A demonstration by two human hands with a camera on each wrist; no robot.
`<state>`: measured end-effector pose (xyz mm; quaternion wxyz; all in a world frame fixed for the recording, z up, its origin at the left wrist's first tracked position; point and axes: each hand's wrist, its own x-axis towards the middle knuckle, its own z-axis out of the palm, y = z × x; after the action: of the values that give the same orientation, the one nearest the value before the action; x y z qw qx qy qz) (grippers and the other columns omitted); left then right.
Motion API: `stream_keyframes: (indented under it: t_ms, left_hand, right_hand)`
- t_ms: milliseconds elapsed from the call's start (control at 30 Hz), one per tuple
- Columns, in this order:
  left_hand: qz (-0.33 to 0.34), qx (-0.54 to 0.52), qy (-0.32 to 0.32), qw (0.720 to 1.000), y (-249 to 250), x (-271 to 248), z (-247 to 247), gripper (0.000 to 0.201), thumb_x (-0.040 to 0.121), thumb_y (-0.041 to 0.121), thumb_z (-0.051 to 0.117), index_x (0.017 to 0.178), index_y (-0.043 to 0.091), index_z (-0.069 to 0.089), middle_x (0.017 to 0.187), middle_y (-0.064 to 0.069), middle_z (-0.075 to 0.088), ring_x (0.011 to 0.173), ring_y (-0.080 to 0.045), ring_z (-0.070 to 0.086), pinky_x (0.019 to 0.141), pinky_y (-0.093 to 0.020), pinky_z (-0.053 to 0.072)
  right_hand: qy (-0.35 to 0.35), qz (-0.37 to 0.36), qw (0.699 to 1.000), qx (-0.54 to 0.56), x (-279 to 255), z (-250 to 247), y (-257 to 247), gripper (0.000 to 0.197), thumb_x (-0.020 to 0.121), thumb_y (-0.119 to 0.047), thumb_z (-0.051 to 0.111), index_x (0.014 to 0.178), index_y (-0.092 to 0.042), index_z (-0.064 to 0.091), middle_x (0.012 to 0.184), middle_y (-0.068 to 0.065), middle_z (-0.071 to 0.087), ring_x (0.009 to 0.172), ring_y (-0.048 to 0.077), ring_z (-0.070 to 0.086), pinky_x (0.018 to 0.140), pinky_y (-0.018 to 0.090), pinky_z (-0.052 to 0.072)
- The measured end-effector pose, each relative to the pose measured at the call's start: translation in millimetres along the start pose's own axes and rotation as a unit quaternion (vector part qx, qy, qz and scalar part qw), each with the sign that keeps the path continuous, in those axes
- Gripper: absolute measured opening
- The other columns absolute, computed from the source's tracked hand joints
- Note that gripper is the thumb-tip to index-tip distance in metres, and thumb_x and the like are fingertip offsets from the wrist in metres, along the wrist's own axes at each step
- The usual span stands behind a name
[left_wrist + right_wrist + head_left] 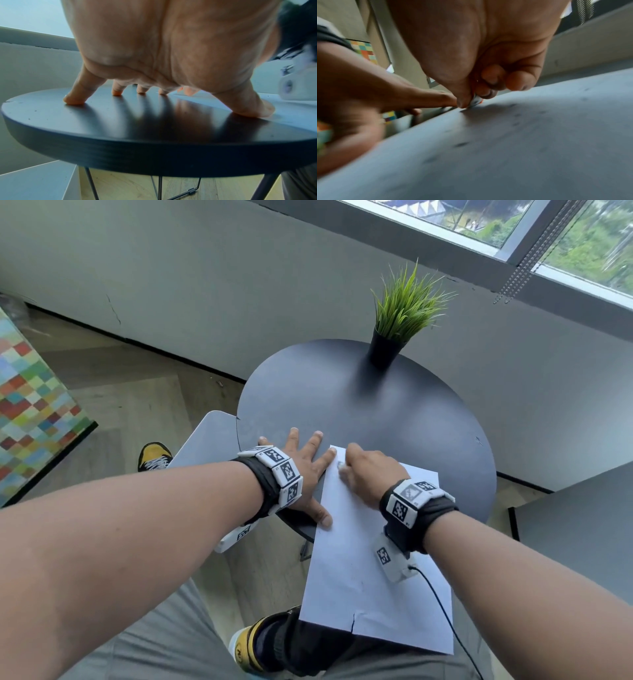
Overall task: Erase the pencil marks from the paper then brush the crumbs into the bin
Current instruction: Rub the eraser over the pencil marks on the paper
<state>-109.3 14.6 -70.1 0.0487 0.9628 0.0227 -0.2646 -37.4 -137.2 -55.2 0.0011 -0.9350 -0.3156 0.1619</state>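
The round dark table (376,405) carries a potted plant (404,313) at its far side and, at its near edge, the white paper (359,559), which hangs well over the rim toward the person's lap and has a small tear in its near edge. A pale bin (205,436) stands just beside the table on the left, I think placed there so crumbs can be swept off the edge into it. The left hand (301,470) lies flat with its fingers spread, thumb and forefinger on the paper's left edge, probably to stop the sheet from sliding. The right hand (366,470) has its fingers curled tight around a small eraser (475,101), pressed on the paper near the far left corner. The head view hides the eraser almost fully; the right wrist view shows it between thumb and fingers, and also dark specks (461,144) on the sheet, crumbs or marks, I cannot tell. The left wrist view shows the fingertips (74,100) pressing the tabletop.
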Motion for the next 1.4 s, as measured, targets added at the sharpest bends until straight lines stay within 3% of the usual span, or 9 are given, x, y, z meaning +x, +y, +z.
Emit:
stream_keyframes:
  t_ms: [100,200,367,667,800,933,1067,1233,1400]
  left_hand:
    - [-0.005,0.003,-0.005,1.000,0.3,-2.0,0.6,0.142,0.051,0.101,0.054,0.157,0.038,-0.017,0.165,0.005,-0.027,0.152,-0.042,-0.016,0.105,-0.084,0.013]
    - [-0.006,0.001,0.004,1.000,1.3,-2.3,1.2,0.142,0.051,0.100,0.055,0.158,0.038,-0.015,0.166,0.006,-0.025,0.152,-0.041,-0.016,0.105,-0.084,0.013]
    - [-0.002,0.003,0.004,1.000,1.3,-2.0,0.9,0.141,0.052,0.100,0.054,0.157,0.038,-0.016,0.166,0.005,-0.025,0.152,-0.043,-0.015,0.104,-0.085,0.013]
    - [-0.006,-0.004,0.005,1.000,2.2,-3.3,-1.5,0.141,0.052,0.100,0.055,0.158,0.038,-0.014,0.166,0.005,-0.024,0.152,-0.042,-0.015,0.103,-0.085,0.014]
    - [-0.009,-0.004,0.008,1.000,2.4,-3.3,2.4,0.142,0.051,0.100,0.056,0.158,0.038,-0.015,0.166,0.005,-0.024,0.152,-0.042,-0.016,0.103,-0.085,0.013]
    - [-0.006,-0.004,0.002,1.000,1.7,-1.4,0.9,0.142,0.051,0.101,0.054,0.157,0.038,-0.017,0.166,0.005,-0.026,0.152,-0.042,-0.016,0.103,-0.085,0.012]
    - [-0.006,0.000,0.005,1.000,1.4,-0.2,2.7,0.142,0.050,0.102,0.053,0.157,0.038,-0.017,0.165,0.005,-0.026,0.152,-0.042,-0.017,0.104,-0.084,0.012]
    - [-0.008,-0.001,-0.003,1.000,2.2,-1.5,1.0,0.143,0.050,0.101,0.054,0.157,0.039,-0.018,0.165,0.005,-0.027,0.151,-0.042,-0.017,0.104,-0.085,0.011]
    - [-0.009,0.004,0.006,1.000,2.2,0.3,2.4,0.143,0.050,0.102,0.053,0.157,0.038,-0.017,0.166,0.005,-0.026,0.152,-0.043,-0.015,0.104,-0.085,0.012]
  right_hand:
    - [0.012,0.033,0.999,0.034,3.9,-3.5,0.9,0.025,0.098,-0.037,0.043,0.102,-0.012,0.042,0.106,0.019,0.062,0.091,0.039,0.058,0.072,0.038,0.044]
    - [-0.004,-0.027,0.998,0.053,-2.8,5.9,-9.4,0.022,0.097,-0.036,0.044,0.104,-0.015,0.043,0.106,0.019,0.063,0.093,0.038,0.059,0.070,0.037,0.041]
    - [0.016,0.062,0.995,0.075,13.7,-4.5,0.8,0.025,0.094,-0.037,0.047,0.100,-0.013,0.047,0.105,0.018,0.064,0.093,0.037,0.059,0.079,0.040,0.050]
    - [0.006,0.044,0.996,0.071,16.7,-5.6,-9.9,0.024,0.093,-0.038,0.051,0.099,-0.015,0.047,0.106,0.017,0.063,0.095,0.037,0.060,0.080,0.041,0.051]
    - [-0.022,-0.026,0.997,0.063,2.4,0.2,-12.8,0.017,0.094,-0.032,0.050,0.101,-0.017,0.048,0.107,0.013,0.064,0.098,0.036,0.059,0.075,0.037,0.045]
    - [0.002,0.033,0.998,0.060,1.5,-1.0,5.0,0.024,0.096,-0.038,0.045,0.100,-0.015,0.042,0.106,0.019,0.063,0.088,0.036,0.057,0.075,0.039,0.048]
    - [-0.036,-0.066,0.997,0.020,-11.0,7.5,-8.0,0.037,0.098,-0.037,0.042,0.128,-0.015,0.040,0.113,0.018,0.063,0.097,0.038,0.059,0.077,0.040,0.047]
    - [-0.008,0.043,0.998,0.044,-1.8,-5.1,11.4,0.025,0.097,-0.038,0.041,0.101,-0.013,0.041,0.106,0.019,0.062,0.086,0.036,0.056,0.075,0.040,0.047]
    - [-0.031,-0.060,0.998,0.004,-20.3,8.3,-8.5,0.030,0.099,-0.040,0.037,0.118,-0.017,0.039,0.105,0.018,0.063,0.088,0.037,0.059,0.069,0.040,0.044]
